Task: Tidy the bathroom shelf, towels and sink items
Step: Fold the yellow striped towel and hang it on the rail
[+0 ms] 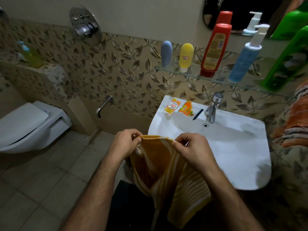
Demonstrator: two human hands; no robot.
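Towel-folding step: your left hand [124, 143] and right hand [191, 148] pinch top edge of mustard-yellow white-striped towel [165, 172], fingers grasping. Next, likely: bring corners together evenly.

The towel [160, 172] is soft yellow cloth with pale stripes and a slightly nubby weave, and there's another striped orange cloth [293, 120] on the right that looks rougher and fringed. Sink [233, 147] is glossy white ceramic, the tap [213, 105] and the shower knob [85, 29] are shiny chrome metal, and the shelf [216, 77] is clear smooth glass. Bottles up there are all plastic: the red one [215, 50] is glossy, the grey tube [166, 53] looks matt, and the two packets [180, 108] on the sink rim are shiny printed wrappers.
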